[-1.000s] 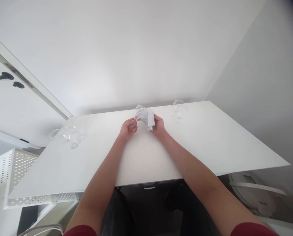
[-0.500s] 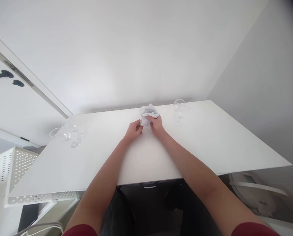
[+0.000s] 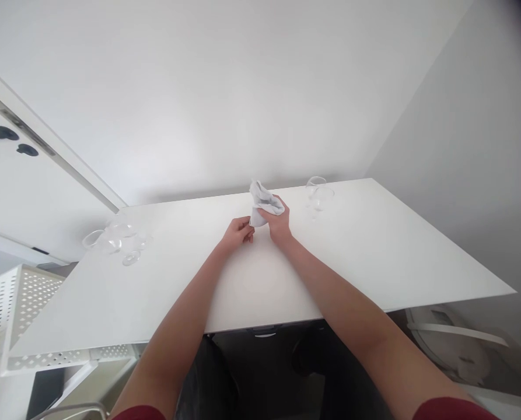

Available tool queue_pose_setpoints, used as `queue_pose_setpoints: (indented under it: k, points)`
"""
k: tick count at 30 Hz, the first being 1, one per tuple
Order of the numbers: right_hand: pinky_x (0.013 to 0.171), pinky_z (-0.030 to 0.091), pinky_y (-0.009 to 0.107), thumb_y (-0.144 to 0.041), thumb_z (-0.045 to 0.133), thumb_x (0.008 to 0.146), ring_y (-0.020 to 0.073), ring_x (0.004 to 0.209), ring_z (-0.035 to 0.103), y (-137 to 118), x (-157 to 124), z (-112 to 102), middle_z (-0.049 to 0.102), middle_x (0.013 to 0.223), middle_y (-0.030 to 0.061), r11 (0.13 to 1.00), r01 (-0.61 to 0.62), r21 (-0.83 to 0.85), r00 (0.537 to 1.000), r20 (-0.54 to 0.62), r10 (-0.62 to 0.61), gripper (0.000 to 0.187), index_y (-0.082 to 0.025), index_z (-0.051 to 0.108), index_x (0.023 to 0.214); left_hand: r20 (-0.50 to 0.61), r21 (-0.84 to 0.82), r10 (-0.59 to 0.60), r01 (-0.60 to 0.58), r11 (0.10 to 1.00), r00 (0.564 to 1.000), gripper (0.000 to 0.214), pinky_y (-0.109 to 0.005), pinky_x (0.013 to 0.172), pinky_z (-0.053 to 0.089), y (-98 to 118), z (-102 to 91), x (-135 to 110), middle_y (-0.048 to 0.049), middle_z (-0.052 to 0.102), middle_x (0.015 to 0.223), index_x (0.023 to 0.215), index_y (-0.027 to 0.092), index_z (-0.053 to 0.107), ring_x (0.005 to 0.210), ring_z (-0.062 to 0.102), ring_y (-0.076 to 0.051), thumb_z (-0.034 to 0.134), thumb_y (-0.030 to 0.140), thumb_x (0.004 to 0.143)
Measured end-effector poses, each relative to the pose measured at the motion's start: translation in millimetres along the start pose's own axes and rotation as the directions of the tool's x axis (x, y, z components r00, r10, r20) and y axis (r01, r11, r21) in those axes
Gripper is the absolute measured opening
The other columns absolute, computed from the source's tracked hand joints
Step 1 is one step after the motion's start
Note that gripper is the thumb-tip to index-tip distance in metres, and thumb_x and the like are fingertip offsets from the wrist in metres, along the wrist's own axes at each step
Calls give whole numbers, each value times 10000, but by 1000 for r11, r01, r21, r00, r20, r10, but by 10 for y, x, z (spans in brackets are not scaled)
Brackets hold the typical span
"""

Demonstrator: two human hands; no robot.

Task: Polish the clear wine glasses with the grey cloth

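A crumpled white cloth point(image 3: 264, 201) is bunched in my right hand point(image 3: 280, 221), which is closed around it with the thumb on the near side. My left hand point(image 3: 239, 231) is just to the left, its fingers pinched at the cloth's lower left edge. They seem to hold the stem of a clear wine glass, whose bowl the cloth and my right hand mostly hide. Both hands are over the far middle of the white table point(image 3: 260, 286). Several clear stemmed glasses point(image 3: 120, 239) are at the table's left end. More clear glasses point(image 3: 319, 195) are to the right of my right hand.
A white wall point(image 3: 251, 105) rises behind the table's far edge. At the lower left is a white perforated rack point(image 3: 32, 297), with a door handle point(image 3: 4, 133) farther back. A pale bag-like item point(image 3: 448, 344) is under the table's right side.
My right hand has turned the cloth, so its top now points up and left and more of the hand wraps its right side. My left hand has barely moved.
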State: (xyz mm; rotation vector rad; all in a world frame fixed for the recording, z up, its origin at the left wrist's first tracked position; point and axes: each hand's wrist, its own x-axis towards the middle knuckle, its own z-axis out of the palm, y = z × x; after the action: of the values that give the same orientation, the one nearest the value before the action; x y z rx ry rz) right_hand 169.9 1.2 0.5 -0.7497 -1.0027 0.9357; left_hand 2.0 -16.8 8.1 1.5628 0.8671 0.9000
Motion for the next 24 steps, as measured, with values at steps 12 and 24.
queue_pose_setpoints:
  k: [12, 24]
  points:
    - [665, 561, 338, -411, 786, 789, 195, 760, 647, 21, 102, -51, 692, 830, 13, 783, -401, 476, 910, 112, 398, 267, -209, 655, 904, 52, -15, 13, -12, 1000, 999, 358, -270, 530, 371, -28, -20, -20, 35, 458, 599, 921, 145, 727, 512, 514, -115, 700, 500, 887]
    - [591, 571, 358, -397, 914, 638, 231, 760, 681, 53, -131, 29, 700, 820, 10, 908, -369, 198, 871, 415, 263, 512, -260, 615, 1031, 1, -177, 33, -33, 984, 999, 286, -279, 533, 331, -99, -39, 11, 20, 470, 540, 652, 179, 556, 525, 515, -128, 716, 359, 805]
